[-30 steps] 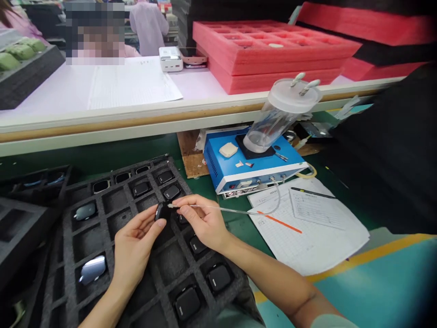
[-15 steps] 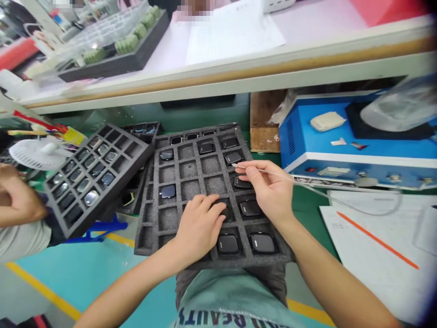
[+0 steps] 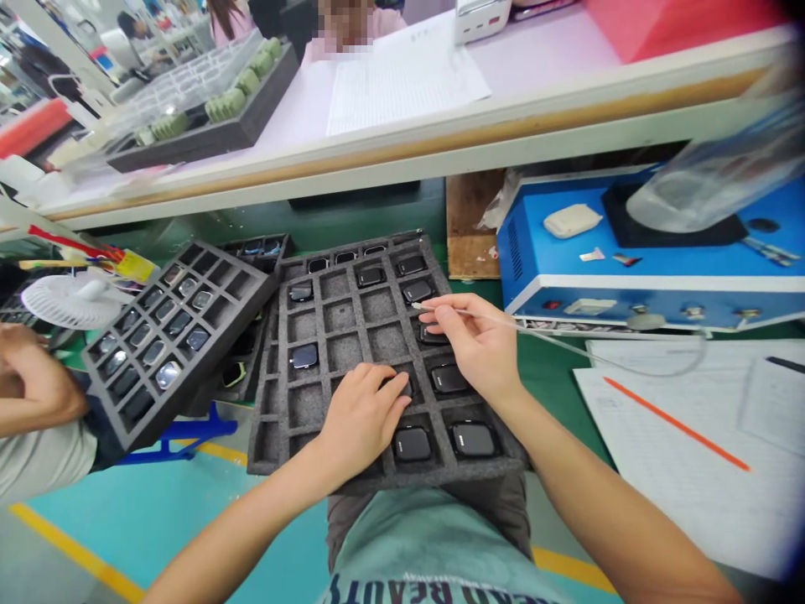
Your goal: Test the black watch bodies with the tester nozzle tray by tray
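The right hand pinches a slim suction pen between thumb and fingertips, just above the tray. The pen's long axis lies nearly level across the view. Its tip points left, just past the fingers, toward a cell of the foam tray, and its tail runs right from the hand into a thin clear tube that curves to the front of the blue box.

The left hand lies palm down, fingers loosely apart and curved, with the fingertips over a dark watch, mostly hidden in its cell. Below that hand sit two black watches in their cells, and the tray's near edge lies over the person's lap.

Left of the hands is a second foam tray of watches. Right of them, a paper sheet lies on the desk. Further left, a co-worker's hand rests near a white fan.
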### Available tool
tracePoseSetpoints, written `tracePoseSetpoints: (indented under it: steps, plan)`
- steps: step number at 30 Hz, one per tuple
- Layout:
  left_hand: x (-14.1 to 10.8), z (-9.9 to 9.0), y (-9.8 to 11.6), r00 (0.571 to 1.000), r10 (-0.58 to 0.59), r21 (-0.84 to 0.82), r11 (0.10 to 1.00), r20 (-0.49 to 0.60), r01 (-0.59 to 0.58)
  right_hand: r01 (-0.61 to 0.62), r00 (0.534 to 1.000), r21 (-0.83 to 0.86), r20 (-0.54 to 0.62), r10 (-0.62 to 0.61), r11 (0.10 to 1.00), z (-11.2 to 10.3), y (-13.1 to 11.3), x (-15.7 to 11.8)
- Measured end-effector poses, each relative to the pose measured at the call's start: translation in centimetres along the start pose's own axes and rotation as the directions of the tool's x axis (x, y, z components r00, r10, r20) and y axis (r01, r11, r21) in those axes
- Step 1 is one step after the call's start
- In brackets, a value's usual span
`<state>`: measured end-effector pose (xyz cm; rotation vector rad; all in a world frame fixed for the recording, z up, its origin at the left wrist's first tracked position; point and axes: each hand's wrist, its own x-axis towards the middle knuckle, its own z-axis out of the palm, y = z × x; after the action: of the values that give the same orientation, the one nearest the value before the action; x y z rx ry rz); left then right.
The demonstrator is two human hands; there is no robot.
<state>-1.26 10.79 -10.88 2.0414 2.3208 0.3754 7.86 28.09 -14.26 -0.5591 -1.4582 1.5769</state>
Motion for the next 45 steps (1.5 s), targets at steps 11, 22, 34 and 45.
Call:
tracePoseSetpoints:
  steps: [11,22,34,45]
  plan:
    - [8.2,-3.8,-7.2,0.977,-0.156,0.048,0.985,-0.146,0.164,-0.025,0.999,0.051,-0.028,0.027,0.998,0.2,-0.1,0.3]
    - [13.4,-2.6,-10.1,0.961,-0.264,0.031,0.963,-0.086,0.268,0.089,0.995,0.019,-0.057,-0.088,0.996,0.3,0.7,0.5]
    - [10.2,-0.3,-2.9,0.851,-0.514,-0.919,0.278,0.104,0.280,0.094,0.995,-0.024,-0.022,-0.095,0.995,0.0,-0.2,0.5]
    - [9.7,0.4,-3.6,0.864,-0.493,-0.912,0.301,0.101,0.279,0.053,0.998,-0.034,-0.020,-0.054,0.998,0.0,0.0,0.4]
